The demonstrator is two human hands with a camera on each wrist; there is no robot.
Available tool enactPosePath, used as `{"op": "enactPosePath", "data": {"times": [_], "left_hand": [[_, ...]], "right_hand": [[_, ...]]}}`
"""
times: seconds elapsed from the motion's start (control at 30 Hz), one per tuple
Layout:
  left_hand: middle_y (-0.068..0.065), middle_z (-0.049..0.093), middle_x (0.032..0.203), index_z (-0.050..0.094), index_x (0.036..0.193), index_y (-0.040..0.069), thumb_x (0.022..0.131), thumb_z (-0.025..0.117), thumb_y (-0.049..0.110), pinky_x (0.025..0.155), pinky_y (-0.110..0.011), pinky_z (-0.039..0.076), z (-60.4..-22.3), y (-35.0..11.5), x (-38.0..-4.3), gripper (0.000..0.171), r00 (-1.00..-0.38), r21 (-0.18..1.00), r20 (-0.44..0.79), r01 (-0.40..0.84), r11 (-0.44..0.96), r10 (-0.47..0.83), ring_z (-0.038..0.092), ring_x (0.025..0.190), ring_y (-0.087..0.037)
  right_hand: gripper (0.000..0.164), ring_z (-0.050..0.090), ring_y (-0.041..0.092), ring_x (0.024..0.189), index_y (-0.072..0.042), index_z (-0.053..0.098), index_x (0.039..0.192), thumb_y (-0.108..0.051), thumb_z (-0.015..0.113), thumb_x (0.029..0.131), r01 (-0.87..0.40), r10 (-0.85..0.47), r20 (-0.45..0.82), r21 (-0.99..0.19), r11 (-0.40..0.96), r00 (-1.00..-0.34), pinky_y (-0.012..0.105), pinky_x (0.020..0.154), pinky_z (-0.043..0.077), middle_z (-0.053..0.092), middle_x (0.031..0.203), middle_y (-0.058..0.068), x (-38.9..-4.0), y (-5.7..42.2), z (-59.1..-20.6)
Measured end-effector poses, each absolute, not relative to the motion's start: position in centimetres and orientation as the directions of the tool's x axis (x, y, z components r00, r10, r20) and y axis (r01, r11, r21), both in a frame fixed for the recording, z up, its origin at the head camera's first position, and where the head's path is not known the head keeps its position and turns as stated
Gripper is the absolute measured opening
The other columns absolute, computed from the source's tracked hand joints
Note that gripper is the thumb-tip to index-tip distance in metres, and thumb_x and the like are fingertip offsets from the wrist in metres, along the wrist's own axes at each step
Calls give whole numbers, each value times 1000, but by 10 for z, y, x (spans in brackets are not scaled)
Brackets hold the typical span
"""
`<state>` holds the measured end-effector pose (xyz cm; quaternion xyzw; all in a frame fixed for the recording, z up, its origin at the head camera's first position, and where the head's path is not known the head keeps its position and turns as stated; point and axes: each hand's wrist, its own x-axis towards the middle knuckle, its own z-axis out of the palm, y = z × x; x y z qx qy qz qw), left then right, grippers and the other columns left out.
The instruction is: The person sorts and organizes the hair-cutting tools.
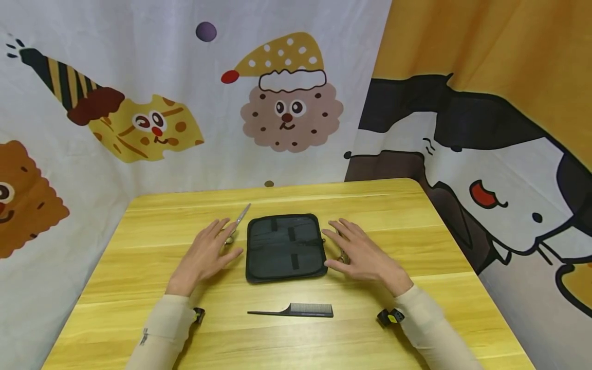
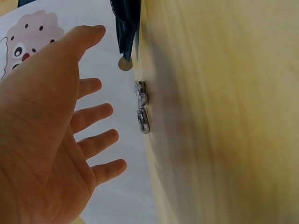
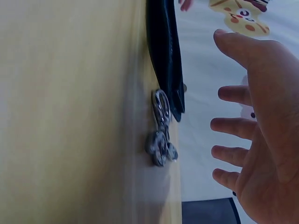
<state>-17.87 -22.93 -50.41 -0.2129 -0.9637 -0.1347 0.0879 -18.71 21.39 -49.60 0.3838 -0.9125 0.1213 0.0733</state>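
Observation:
A black zip case (image 1: 273, 257) lies spread flat on the table, its inside and several small elastic loops facing up. To its left my left hand (image 1: 203, 254) hovers with fingers spread, beside silver scissors (image 1: 242, 215) whose tips point away from me. The left wrist view shows the scissors' handles (image 2: 142, 112) apart from the fingertips. My right hand (image 1: 365, 254) is likewise spread at the case's right edge, partly covering a second pair of scissors (image 1: 343, 257). These scissors (image 3: 162, 128) lie against the case's side (image 3: 163, 46) in the right wrist view. Neither hand holds anything.
A black rat-tail comb (image 1: 311, 310) lies in front of the case, its thin tail pointing left. The wooden table (image 1: 222, 339) has rounded far corners. A curtain (image 1: 222, 123) printed with cartoon figures hangs behind it and along both sides.

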Motion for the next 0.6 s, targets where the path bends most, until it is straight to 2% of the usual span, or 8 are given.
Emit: {"op": "enactPosePath", "data": {"times": [0.33,0.6], "left_hand": [[-24,51,146,54,150,2,96,70,44,109,-61,38,-509,-231,-191,70,-903,228,235,412,882,361,43,133,-43],[-25,53,141,59,142,0,95,69,46,102,-62,44,-508,-228,-197,66,-930,225,200,351,909,310,48,126,-44]], "right_hand": [[83,20,38,149,-15,40,161,-67,53,97,-741,-719,177,-156,653,-672,60,119,23,36,161,18,-181,200,-503],[80,24,41,147,-14,45,158,-64,55,98,-746,-730,151,-147,650,-666,60,119,24,39,160,17,-178,193,-508]]}}
